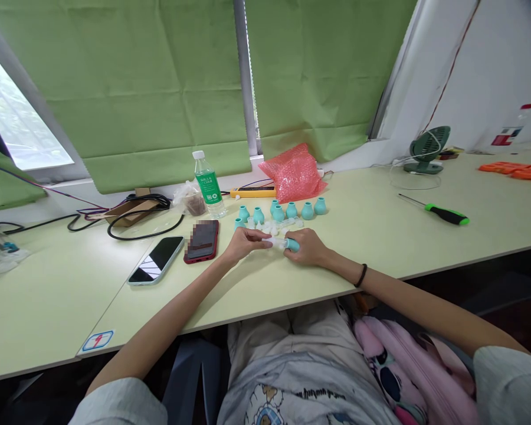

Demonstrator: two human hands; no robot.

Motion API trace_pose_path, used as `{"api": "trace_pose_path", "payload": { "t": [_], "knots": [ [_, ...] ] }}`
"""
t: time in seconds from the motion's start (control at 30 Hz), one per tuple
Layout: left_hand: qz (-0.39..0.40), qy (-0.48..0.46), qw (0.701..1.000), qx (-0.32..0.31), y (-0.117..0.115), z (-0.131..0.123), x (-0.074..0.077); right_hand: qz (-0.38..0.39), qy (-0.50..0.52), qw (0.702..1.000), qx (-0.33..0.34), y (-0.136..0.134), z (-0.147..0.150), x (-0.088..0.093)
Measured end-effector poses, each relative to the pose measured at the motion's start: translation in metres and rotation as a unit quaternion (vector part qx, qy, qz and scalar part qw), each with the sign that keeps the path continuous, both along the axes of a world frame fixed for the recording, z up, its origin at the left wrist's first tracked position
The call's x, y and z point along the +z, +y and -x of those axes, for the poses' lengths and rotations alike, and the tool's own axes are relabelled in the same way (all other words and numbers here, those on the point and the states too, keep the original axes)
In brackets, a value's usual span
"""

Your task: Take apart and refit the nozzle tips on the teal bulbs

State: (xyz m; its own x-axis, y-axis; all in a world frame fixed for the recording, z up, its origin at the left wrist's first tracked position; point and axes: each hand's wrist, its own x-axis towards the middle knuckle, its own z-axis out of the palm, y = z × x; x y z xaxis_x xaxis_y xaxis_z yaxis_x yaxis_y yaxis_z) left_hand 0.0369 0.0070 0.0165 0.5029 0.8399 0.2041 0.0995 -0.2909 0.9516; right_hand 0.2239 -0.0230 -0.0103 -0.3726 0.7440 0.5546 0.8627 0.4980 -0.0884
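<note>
My right hand (307, 248) is closed around a small teal rubber bulb (292, 244) resting on the pale table (380, 236). My left hand (244, 242) pinches a clear plastic tip (272, 241) that meets the bulb's end. Just beyond my hands, several more teal bulbs (292, 210) stand in a loose row, and small clear plastic parts (269, 226) lie scattered between them and my fingers.
Two phones (157, 258) (202, 239) lie to the left of my hands. A water bottle (208, 185), black cables (133, 218), a pink bubble-wrap bag (294, 172), a green-handled screwdriver (442, 213) and a small fan (427, 150) are on the table.
</note>
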Motion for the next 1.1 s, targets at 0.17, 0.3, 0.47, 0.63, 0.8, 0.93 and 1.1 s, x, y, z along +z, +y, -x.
{"api": "trace_pose_path", "payload": {
  "t": [0.17,0.3,0.47,0.63,0.8,0.93,1.1],
  "knots": [
    [0.041,-0.009,0.999,0.002,0.0017,0.0008,-0.0045,-0.002,-0.003,1.0,-0.004,-0.0005,-0.0006,-0.0001],
    [0.108,-0.045,0.993,0.007,0.0011,-0.0016,-0.0065,-0.004,-0.002,1.0,-0.01,-0.001,0.0005,-0.0014],
    [0.137,-0.079,0.987,-0.002,-0.0021,-0.0037,-0.0059,-0.016,-0.006,0.999,-0.038,-0.0016,0.0037,-0.0036],
    [0.085,-0.034,0.995,-0.026,-0.0025,-0.0014,-0.0072,-0.011,-0.024,0.999,-0.037,-0.0017,0.0038,-0.0038],
    [-0.029,0.05,0.998,-0.018,-0.0028,-0.0011,-0.0098,0.014,-0.047,0.999,-0.003,-0.0013,0.001,-0.002],
    [-0.071,0.059,0.995,-0.027,-0.0058,-0.0029,-0.0083,0.024,-0.036,0.999,0.018,-0.0009,0.0005,-0.0008],
    [-0.104,0.066,0.992,-0.022,-0.0068,-0.0037,-0.0082,0.028,-0.024,0.999,0.038,-0.0001,0.0001,-0.0005]
  ]
}}
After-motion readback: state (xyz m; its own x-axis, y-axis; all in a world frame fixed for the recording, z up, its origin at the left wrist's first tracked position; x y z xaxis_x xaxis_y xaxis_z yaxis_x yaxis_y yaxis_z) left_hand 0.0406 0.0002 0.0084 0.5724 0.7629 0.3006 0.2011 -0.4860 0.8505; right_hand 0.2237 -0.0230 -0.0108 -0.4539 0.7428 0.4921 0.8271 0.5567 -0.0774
